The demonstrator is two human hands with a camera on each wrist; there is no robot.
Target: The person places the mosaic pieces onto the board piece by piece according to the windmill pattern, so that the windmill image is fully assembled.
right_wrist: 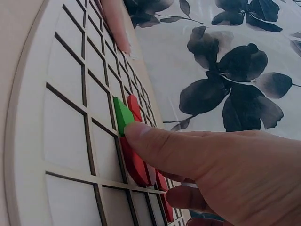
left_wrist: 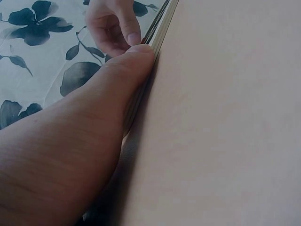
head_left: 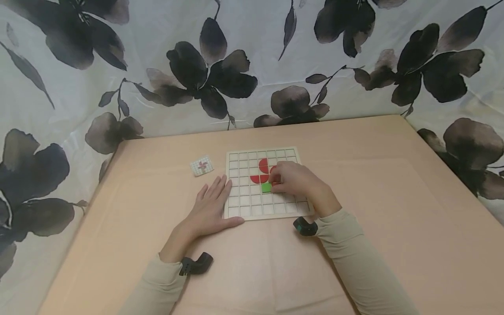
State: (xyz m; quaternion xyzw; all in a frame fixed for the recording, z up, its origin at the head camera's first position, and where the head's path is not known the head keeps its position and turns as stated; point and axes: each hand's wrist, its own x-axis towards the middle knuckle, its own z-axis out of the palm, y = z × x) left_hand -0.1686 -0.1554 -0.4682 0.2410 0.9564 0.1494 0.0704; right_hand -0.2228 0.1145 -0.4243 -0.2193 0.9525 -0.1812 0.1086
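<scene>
A white board [head_left: 245,211] with a raised square grid lies on the table, several red rounded pieces [head_left: 257,179] and a green square piece [head_left: 266,187] set in its cells. My left hand [head_left: 212,205] rests flat at its left edge, fingers spread along the side and thumb at the near corner. Over the middle of the grid, my right hand [head_left: 295,181] holds a red piece [right_wrist: 134,162] between thumb and curled fingers. In the right wrist view the thumb tip sits where this piece meets the green one. The hand partly covers the red pieces behind.
A small card [head_left: 202,166] with a red pattern on a grid lies left of the board, beyond my left fingertips. The table [head_left: 374,175] has a peach cover. A floral cloth [head_left: 212,65] hangs behind its far edge and at both sides.
</scene>
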